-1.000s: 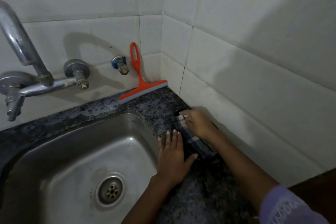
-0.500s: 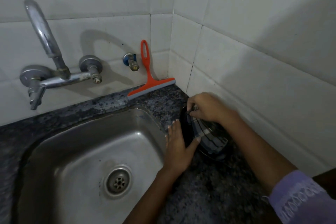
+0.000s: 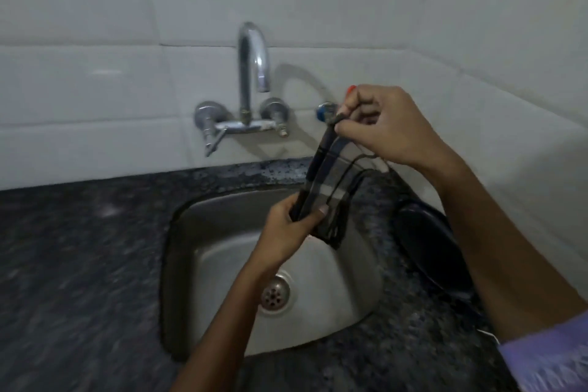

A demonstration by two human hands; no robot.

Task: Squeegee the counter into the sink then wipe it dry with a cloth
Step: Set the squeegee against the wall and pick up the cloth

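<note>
A dark checked cloth hangs stretched in the air over the steel sink. My right hand pinches its upper end near the wall. My left hand grips its lower end above the basin. The dark speckled granite counter runs around the sink. Only a red tip of the squeegee shows above my right hand; the rest is hidden behind it.
A chrome wall tap curves over the sink's back edge, with a small blue valve to its right. A dark oval object lies on the counter right of the sink, under my right forearm. White tiled walls meet in the right corner.
Both hands lifted the cloth off the right counter and pulled it taut over the sink. The view swung left, and the dark oval object under the cloth is now uncovered.
</note>
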